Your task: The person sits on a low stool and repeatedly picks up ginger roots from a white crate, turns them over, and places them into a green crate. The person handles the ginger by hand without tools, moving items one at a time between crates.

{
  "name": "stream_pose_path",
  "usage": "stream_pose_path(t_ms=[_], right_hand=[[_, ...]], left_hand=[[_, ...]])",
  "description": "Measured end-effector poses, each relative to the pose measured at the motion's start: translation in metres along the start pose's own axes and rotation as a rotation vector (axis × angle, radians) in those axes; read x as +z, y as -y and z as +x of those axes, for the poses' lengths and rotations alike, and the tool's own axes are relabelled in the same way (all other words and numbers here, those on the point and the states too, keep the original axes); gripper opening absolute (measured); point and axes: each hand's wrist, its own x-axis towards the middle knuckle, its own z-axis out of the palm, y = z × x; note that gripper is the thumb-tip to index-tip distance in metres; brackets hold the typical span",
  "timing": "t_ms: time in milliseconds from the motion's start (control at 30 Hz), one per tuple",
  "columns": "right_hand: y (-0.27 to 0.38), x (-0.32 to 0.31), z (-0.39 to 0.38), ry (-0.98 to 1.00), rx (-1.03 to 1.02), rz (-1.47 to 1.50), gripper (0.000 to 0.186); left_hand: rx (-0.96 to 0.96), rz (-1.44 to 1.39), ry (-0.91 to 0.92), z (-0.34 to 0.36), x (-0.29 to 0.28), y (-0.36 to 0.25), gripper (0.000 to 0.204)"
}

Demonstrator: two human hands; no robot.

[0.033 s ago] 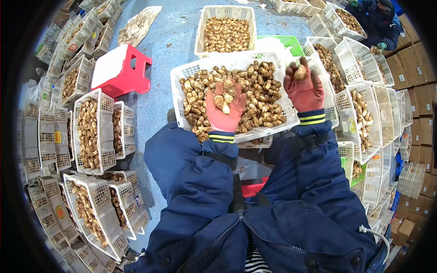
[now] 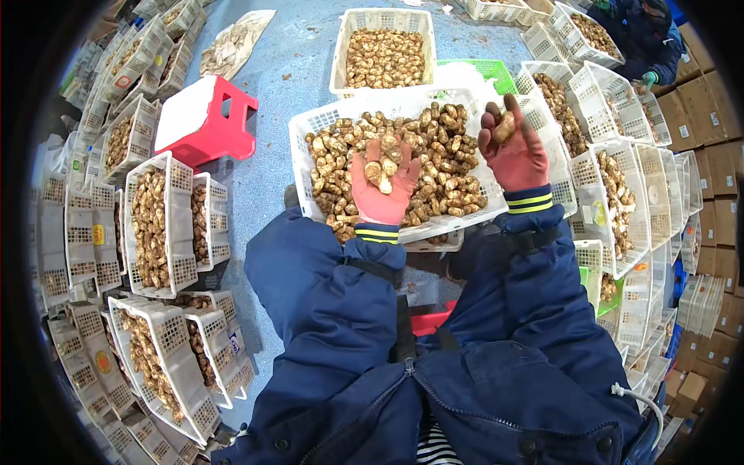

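Observation:
A white plastic crate (image 2: 301, 167) stands in front of me, filled with small brown-and-cream tubers (image 2: 449, 182) that look like taro corms. Over its middle my left hand (image 2: 381, 200), in a pinkish-red glove, lies palm up with fingers curled round a few tubers (image 2: 380, 173). At the crate's right rim my right hand (image 2: 521, 164), gloved alike with dark-stained fingers, is raised. Between its thumb and fingers sits a single tuber (image 2: 504, 127).
Another crate of tubers (image 2: 384, 58) stands beyond mine. A red stool (image 2: 209, 128) with a white top is at the left. Stacked crates (image 2: 159, 225) line both sides. Cardboard boxes (image 2: 709, 116) rise at far right, near another person (image 2: 639, 39) in dark clothing.
My right hand has shifted slightly left, its fingers bent further around the tuber. My left hand has hardly moved. At far right, the other person's gloved hand has moved a little.

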Motion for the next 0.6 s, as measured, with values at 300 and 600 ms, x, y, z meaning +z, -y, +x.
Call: stream_pose_path(t_ms=[300,600], right_hand=[[0.051,-0.035,-0.006,-0.301,-0.280,-0.609,0.056],[-0.017,-0.018,0.002,-0.048,0.020,-1.220,0.051]], left_hand=[[-0.176,-0.047,0.150,0.002,-0.013,-0.009,0.037],[-0.295,0.189,0.047,-0.002,-0.001,0.001,0.055]])
